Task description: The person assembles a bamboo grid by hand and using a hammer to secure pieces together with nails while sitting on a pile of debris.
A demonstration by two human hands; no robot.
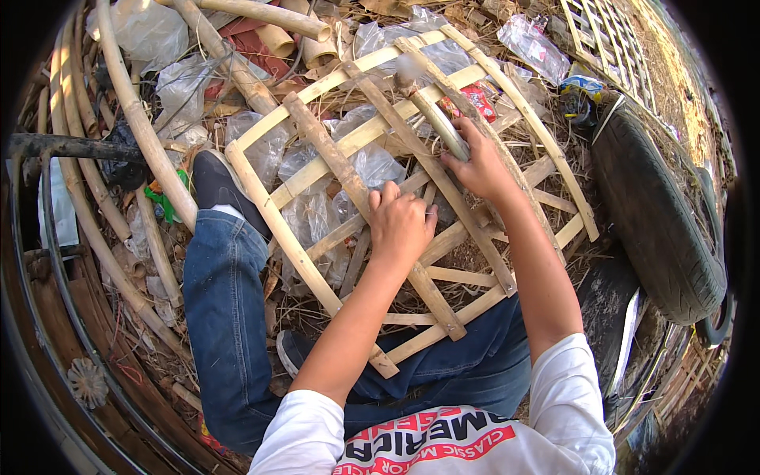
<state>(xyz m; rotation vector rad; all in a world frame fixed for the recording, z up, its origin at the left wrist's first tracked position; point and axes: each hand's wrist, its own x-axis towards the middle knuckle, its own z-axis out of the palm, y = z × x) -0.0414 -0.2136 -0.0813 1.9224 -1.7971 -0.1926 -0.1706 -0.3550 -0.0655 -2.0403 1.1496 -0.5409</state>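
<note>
A lattice of flat bamboo slats (323,162) lies across my legs and the ground in front of me. My left hand (400,226) is closed over a crossing of slats near its middle; whether a small piece such as a nail is also between the fingers cannot be made out. My right hand (480,162) grips the pale metal handle of a hammer (438,123), raised over the lattice's right half. The hammer points away from me, and its head is blurred.
Clear plastic bags (305,214) and dry litter cover the ground under the lattice. Bamboo poles (131,119) and a black metal frame (59,245) stand at the left. A black tyre (657,214) leans at the right; another bamboo lattice (609,43) lies at the far right.
</note>
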